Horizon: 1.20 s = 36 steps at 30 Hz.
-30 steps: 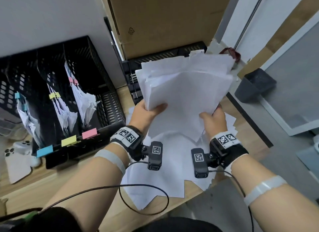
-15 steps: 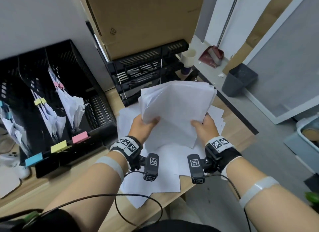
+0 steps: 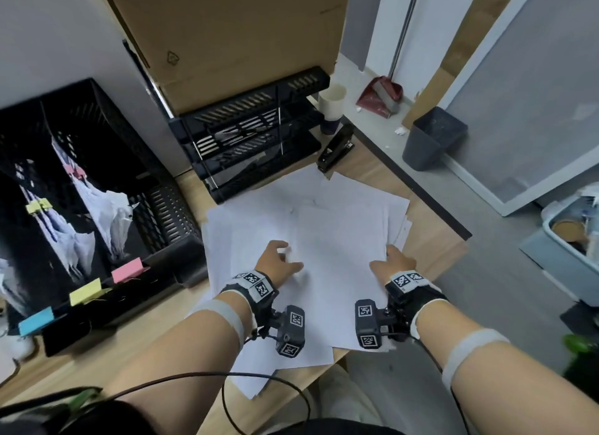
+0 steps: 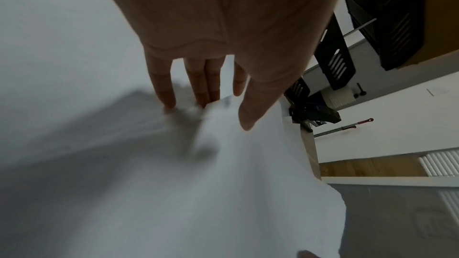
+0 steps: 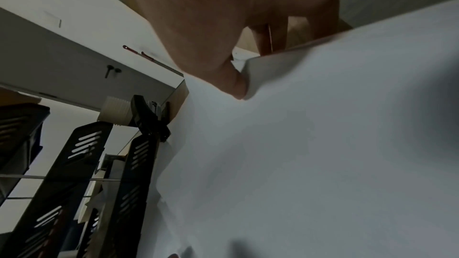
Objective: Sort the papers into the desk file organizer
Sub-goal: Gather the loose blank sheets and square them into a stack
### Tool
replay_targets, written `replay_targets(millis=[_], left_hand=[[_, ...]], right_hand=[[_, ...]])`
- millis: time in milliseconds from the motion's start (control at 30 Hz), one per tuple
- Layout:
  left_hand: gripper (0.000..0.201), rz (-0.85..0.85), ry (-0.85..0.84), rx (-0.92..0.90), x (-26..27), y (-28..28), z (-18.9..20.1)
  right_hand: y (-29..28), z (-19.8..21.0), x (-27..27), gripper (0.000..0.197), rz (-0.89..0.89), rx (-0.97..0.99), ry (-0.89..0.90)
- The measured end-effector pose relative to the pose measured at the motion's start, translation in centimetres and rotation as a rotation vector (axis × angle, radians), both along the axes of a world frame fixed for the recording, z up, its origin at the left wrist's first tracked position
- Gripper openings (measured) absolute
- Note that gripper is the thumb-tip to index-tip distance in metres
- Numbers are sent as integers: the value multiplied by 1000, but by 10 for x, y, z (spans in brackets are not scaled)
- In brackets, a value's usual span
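A loose stack of white papers (image 3: 340, 233) lies fanned out on the wooden desk, over more sheets spread beneath it. My left hand (image 3: 287, 256) rests at the stack's left edge; in the left wrist view its straight fingers (image 4: 203, 93) touch the lower sheets and the thumb hovers over the top sheet (image 4: 248, 164). My right hand (image 3: 385, 258) holds the stack's right edge, with the thumb (image 5: 236, 85) against a curled-up sheet and the fingers going behind it. The black upright file organizer (image 3: 168, 207) stands to the left with clipped papers in its slots.
Pink (image 3: 127, 270), yellow (image 3: 86, 292) and blue (image 3: 36, 321) labels mark the organizer's front. A black tiered tray (image 3: 259, 136) sits behind the papers under a cardboard box (image 3: 233, 29). A stapler (image 3: 335, 148) and a cup (image 3: 331, 109) stand at the desk's far right corner.
Both hands have lowered the paper stack from in front of me down onto the sheets on the desk. The left hand's grip has loosened.
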State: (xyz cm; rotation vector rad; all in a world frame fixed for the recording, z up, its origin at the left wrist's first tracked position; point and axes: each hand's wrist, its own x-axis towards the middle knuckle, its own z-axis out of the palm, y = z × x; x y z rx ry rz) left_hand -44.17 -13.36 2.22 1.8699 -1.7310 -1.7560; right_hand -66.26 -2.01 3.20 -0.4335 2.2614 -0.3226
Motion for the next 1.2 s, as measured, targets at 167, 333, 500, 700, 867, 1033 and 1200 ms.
replay_targets(millis=[167, 333, 500, 700, 867, 1033, 1200], left_hand=[[66, 57, 16, 68, -14, 7, -6], [42, -61, 13, 22, -24, 10, -7], [29, -92, 80, -135, -37, 4, 0], [23, -142, 27, -185, -51, -4, -2], [19, -192, 13, -193, -49, -6, -6], [26, -219, 1, -225, -43, -5, -12], [37, -240, -46, -190, -38, -6, -13]], right_hand=[[5, 0, 11, 73, -168, -57, 101], [3, 2, -5, 76, -212, -25, -56], [7, 6, -15, 59, -185, 52, 7], [0, 10, -25, 82, -316, 10, -86], [-6, 12, -29, 75, -289, 56, -296], [-6, 15, -26, 48, -246, 49, -77], [-11, 14, -25, 69, -306, 1, -228]])
